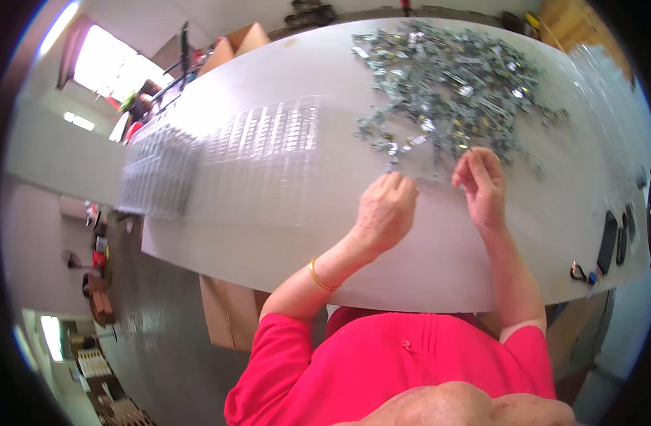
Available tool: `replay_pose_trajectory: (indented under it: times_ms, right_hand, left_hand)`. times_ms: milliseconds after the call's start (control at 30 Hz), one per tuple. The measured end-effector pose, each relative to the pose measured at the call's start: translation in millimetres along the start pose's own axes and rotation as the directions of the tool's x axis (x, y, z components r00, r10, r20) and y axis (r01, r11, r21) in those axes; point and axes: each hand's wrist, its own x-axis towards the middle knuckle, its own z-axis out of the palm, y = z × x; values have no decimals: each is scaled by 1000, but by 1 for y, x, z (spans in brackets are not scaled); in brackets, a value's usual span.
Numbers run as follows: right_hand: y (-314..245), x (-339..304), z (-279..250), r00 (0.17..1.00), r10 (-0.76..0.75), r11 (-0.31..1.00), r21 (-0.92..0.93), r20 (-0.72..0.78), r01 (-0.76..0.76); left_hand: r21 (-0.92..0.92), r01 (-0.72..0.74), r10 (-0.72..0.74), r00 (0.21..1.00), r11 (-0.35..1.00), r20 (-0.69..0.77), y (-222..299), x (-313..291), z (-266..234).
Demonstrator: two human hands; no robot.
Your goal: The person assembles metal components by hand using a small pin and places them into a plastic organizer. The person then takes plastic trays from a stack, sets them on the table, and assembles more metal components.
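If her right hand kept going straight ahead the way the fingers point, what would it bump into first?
Most likely the big heap of small metal parts. The right hand hovers at the heap's near edge, fingers pointing up the table into it, though how high the hand is above the surface is unclear.

Big loose heap of small silver-grey metal clips/fittings (449, 78), some w/ yellowish bits, spread over the far right part of the pale grey tabletop (283, 213), thinning to scattered singles at its near edge. One small shiny metal piece (391, 167) lies just past the left hand's (385, 213) fingertips, prob. touching them, tho too small to be sure. Right hand (481, 186) sits at the heap's near edge, fingers curled over the outermost pieces.
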Motion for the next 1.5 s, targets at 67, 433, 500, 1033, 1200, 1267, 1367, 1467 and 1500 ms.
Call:
replay_pose_trajectory:
  times_ms: [67,433,500,1033,1200,1267,1367,1467,1500]
  right_hand:
    - [-9,1,0,998,-43,999,-5,56,44]
    - [-38,30,-44,911,-331,939,-181,-247,293]
    - [-36,31,-44,920,-310,943,-205,-242,263]
    - [-21,22,-31,982,-172,949,-281,-72,146]
    - [-19,19,-26,987,-149,947,-295,-62,125]
    - [-18,17,-25,989,-137,948,-298,-53,115]
    - [-17,15,-24,991,-124,949,-297,-41,107]
    - [-17,12,-21,994,-105,941,-323,10,102]
    - [-16,11,-20,995,-102,941,-323,8,99]
  left_hand:
    - [-16,-4,4,1000,1000,9,-3,3,7]
    - [-15,89,-88,995,996,51,-2,20,31]
    - [55,14,-17,998,998,66,-3,24,38]
    - [225,-113,88,989,968,117,2,35,57]
    - [13,-89,86,985,996,146,15,32,37]
    - [-63,-65,73,989,996,128,13,30,27]
    - [-261,143,-92,976,955,199,8,27,18]
    - [-460,464,-314,876,757,366,-1,20,14]
    - [-501,538,-361,837,678,411,-1,19,12]
